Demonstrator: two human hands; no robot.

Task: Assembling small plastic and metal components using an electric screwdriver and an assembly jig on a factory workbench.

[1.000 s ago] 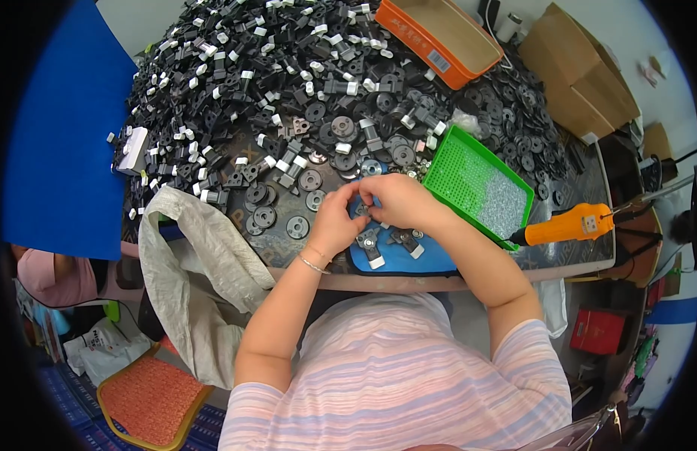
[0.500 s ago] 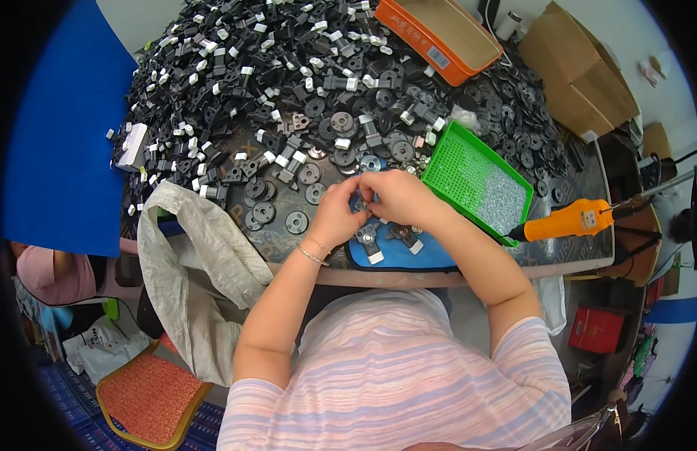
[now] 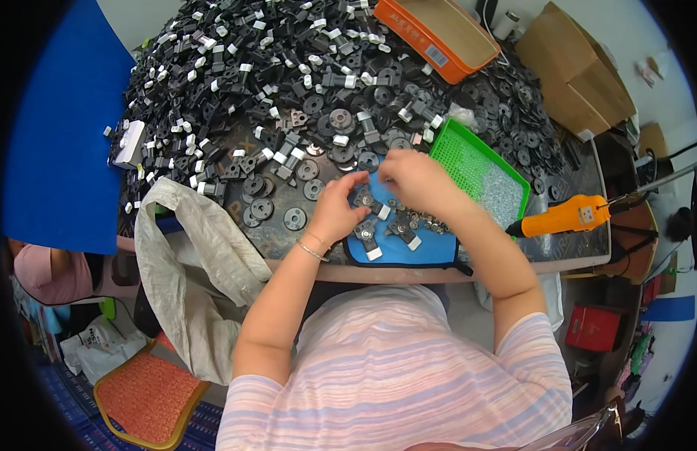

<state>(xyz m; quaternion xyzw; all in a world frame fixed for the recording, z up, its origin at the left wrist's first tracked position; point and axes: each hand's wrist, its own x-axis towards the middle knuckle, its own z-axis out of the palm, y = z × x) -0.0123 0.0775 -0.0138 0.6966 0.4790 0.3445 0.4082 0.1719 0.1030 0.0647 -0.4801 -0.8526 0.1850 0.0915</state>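
Note:
On a blue mat [image 3: 431,254], several black parts with white tips lie close together. My left hand [image 3: 335,213] has its thumb and forefinger spread beside the upper of these parts [image 3: 372,203], which carries a round metal piece. My right hand [image 3: 416,179] is just above and to the right of it, fingers bent together with the tips pointing down; whatever they pinch, if anything, is hidden. A dark disc [image 3: 368,161] lies beside the right fingertips. Small metal pieces [image 3: 427,222] are heaped on the mat under my right wrist.
A large pile of black parts with white tips [image 3: 236,83] covers the table's far left. Black discs [image 3: 506,113] are heaped at far right, by an orange box [image 3: 446,64]. A green tray [image 3: 476,139] of small shiny pieces and an orange electric screwdriver [image 3: 565,216] are on the right.
My hands have parted: the right has moved up and away from the left, whose fingers have spread. The upper part on the mat, hidden before, now shows.

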